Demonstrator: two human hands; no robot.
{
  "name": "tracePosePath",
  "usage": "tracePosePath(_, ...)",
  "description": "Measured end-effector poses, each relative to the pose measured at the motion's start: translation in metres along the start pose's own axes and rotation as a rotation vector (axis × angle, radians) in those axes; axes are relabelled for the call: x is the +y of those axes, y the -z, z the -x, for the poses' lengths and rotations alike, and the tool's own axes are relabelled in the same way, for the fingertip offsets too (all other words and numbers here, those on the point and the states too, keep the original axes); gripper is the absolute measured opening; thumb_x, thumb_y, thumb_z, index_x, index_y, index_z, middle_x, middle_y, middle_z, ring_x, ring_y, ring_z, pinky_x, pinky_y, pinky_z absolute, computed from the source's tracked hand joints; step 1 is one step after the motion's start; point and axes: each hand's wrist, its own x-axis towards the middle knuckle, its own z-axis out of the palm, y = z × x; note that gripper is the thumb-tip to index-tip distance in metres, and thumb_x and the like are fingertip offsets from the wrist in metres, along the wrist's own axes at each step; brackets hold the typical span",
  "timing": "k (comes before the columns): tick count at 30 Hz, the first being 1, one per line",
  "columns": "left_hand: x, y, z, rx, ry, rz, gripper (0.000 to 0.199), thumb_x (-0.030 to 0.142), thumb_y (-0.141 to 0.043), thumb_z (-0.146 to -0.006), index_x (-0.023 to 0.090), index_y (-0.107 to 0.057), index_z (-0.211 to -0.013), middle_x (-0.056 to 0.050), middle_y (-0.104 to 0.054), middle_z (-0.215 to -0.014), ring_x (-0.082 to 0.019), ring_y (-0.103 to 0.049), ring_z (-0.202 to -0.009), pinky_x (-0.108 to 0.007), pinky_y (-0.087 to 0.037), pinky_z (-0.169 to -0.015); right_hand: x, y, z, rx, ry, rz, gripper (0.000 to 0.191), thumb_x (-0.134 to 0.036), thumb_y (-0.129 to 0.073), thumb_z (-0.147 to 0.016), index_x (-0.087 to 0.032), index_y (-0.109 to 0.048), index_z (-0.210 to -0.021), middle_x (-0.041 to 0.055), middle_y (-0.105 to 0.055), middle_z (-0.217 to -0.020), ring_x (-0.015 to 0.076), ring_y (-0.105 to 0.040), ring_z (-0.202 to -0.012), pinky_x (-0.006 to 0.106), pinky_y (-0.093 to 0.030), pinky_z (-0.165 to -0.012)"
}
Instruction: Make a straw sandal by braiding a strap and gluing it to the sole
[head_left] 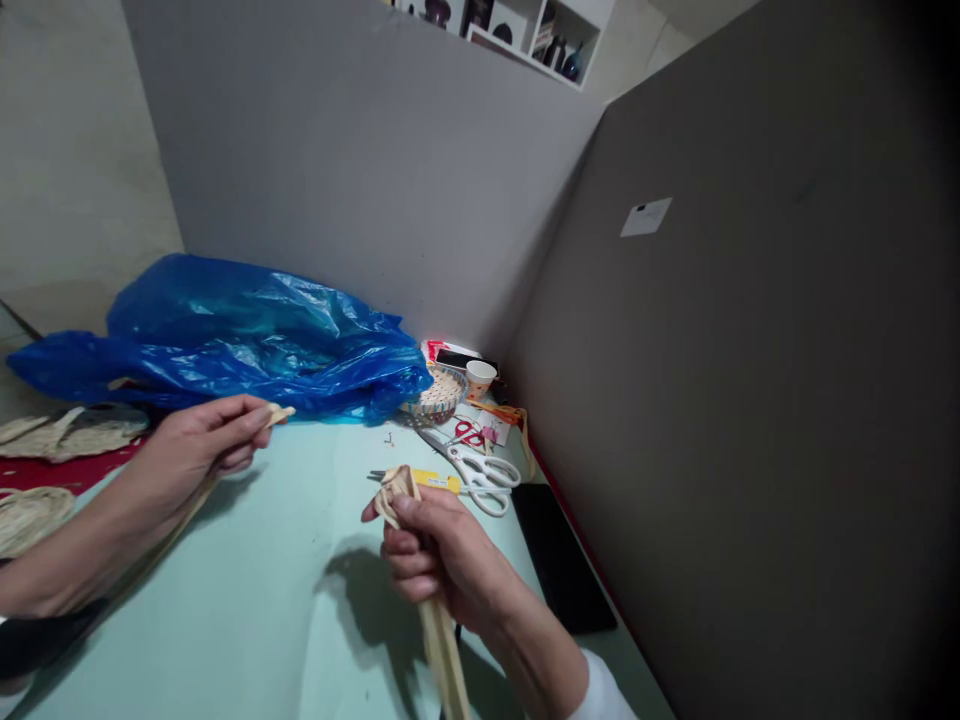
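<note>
My left hand (210, 435) is closed in a pinch on a pale straw-coloured strip, whose short tip (282, 413) pokes out past the fingers. More of that strip runs back under my left forearm. Held up over the table, my right hand (446, 545) grips a pale flat woven strip (445, 660). Its upper end bends into a small loop (396, 490) at the thumb and forefinger, and a long tail hangs down below the fist. Whether the two strips are one piece, I cannot tell. A yellow-handled tool (436, 481) lies just beyond my right hand.
White-handled scissors (487, 475) and red-handled scissors (469, 432) lie on the pale green table (262, 600). Behind are a round woven basket (442, 392), a paper cup (481, 376) and a blue plastic bag (247, 335). A black flat object (562, 560) sits by the right partition; coiled strips (34, 515) lie left.
</note>
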Motion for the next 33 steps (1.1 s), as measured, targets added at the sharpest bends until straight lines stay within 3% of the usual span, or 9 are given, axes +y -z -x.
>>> tracePosePath(4, -0.027, -0.017, -0.009, 0.054, -0.093, -0.185, 0.025, 0.041, -0.078, -0.080, 0.024, -0.072, -0.098, -0.002, -0.076, -0.098, -0.030, -0.063, -0.101, -0.035, -0.048, -0.087, 0.004, -0.001, -0.005, 0.019, 0.089, -0.096, 0.034, -0.030, -0.083, -0.072, -0.012, -0.066, -0.096, -0.0041, -0.048, -0.068, 0.0058, -0.032, -0.055, 0.020, -0.021, -0.051)
tracePosePath(6, -0.033, -0.025, -0.011, 0.075, -0.156, -0.254, 0.026, 0.039, -0.079, -0.078, 0.024, -0.072, -0.098, -0.008, -0.075, -0.118, -0.044, -0.049, -0.135, -0.047, -0.033, -0.114, 0.006, -0.002, -0.007, 0.016, 0.147, -0.110, 0.034, -0.028, -0.083, -0.071, -0.010, -0.069, -0.096, -0.0007, -0.053, -0.071, 0.0079, -0.037, -0.059, 0.022, -0.028, -0.055)
tracePosePath(9, -0.027, -0.033, -0.005, 0.084, -0.216, -0.291, 0.029, 0.041, -0.074, -0.082, 0.020, -0.073, -0.102, -0.017, -0.066, -0.135, -0.051, -0.032, -0.148, -0.056, -0.013, -0.124, 0.008, -0.003, -0.008, -0.030, 0.193, -0.133, 0.036, -0.031, -0.081, -0.069, -0.008, -0.072, -0.095, 0.0021, -0.057, -0.072, 0.0102, -0.040, -0.063, 0.023, -0.034, -0.059)
tracePosePath(12, -0.008, -0.041, 0.014, -0.020, -0.216, -0.237, 0.037, 0.051, -0.074, -0.081, 0.022, -0.078, -0.104, -0.013, -0.071, -0.125, -0.044, -0.056, -0.129, -0.051, -0.033, -0.116, 0.013, -0.007, -0.010, -0.053, 0.180, -0.128, 0.034, -0.035, -0.078, -0.070, -0.009, -0.072, -0.090, 0.0022, -0.056, -0.070, 0.0116, -0.043, -0.063, 0.024, -0.036, -0.058)
tracePosePath(16, 0.016, -0.056, 0.043, -0.267, -0.157, -0.061, 0.034, 0.056, -0.071, -0.083, 0.028, -0.080, -0.100, -0.004, -0.079, -0.103, -0.026, -0.074, -0.081, -0.034, -0.058, -0.078, 0.025, -0.014, -0.013, -0.037, 0.169, -0.125, 0.035, -0.039, -0.082, -0.072, -0.012, -0.066, -0.087, 0.0033, -0.061, -0.072, 0.0111, -0.048, -0.061, 0.025, -0.041, -0.058)
tracePosePath(19, 0.024, -0.061, 0.053, -0.350, -0.115, 0.034, 0.029, 0.054, -0.070, -0.086, 0.026, -0.077, -0.089, 0.000, -0.075, -0.086, -0.017, -0.067, -0.053, -0.030, -0.056, -0.059, 0.031, -0.017, -0.014, -0.029, 0.162, -0.076, 0.039, -0.046, -0.083, -0.073, -0.013, -0.063, -0.083, 0.0037, -0.064, -0.072, 0.0102, -0.050, -0.057, 0.024, -0.045, -0.055)
tracePosePath(23, 0.021, -0.053, 0.049, -0.382, -0.068, 0.089, 0.029, 0.052, -0.066, -0.090, 0.025, -0.073, -0.080, 0.005, -0.063, -0.053, -0.015, -0.060, -0.048, -0.026, -0.048, -0.053, 0.032, -0.018, -0.012, -0.068, 0.088, -0.010, 0.046, -0.055, -0.080, -0.076, -0.012, -0.066, -0.085, 0.0041, -0.066, -0.071, 0.0099, -0.052, -0.052, 0.023, -0.047, -0.049)
tracePosePath(29, 0.014, -0.039, 0.037, -0.275, -0.047, 0.104, 0.029, 0.052, -0.068, -0.087, 0.023, -0.071, -0.087, 0.007, -0.052, -0.058, -0.012, -0.046, -0.054, -0.024, -0.038, -0.052, 0.026, -0.022, -0.004, -0.092, -0.023, -0.033, 0.039, -0.048, -0.078, -0.083, -0.011, -0.069, -0.093, -0.0039, -0.057, -0.062, 0.0015, -0.023, -0.041, 0.016, -0.017, -0.037)
tracePosePath(33, 0.012, -0.034, 0.036, -0.255, -0.077, 0.070, 0.027, 0.050, -0.069, -0.088, 0.023, -0.071, -0.089, 0.008, -0.047, -0.054, -0.011, -0.040, -0.051, -0.023, -0.033, -0.050, 0.029, -0.023, 0.000, -0.107, -0.065, -0.033, 0.042, -0.050, -0.076, -0.086, -0.009, -0.069, -0.090, -0.0072, -0.046, -0.058, 0.0008, -0.017, -0.040, 0.018, -0.011, -0.037)
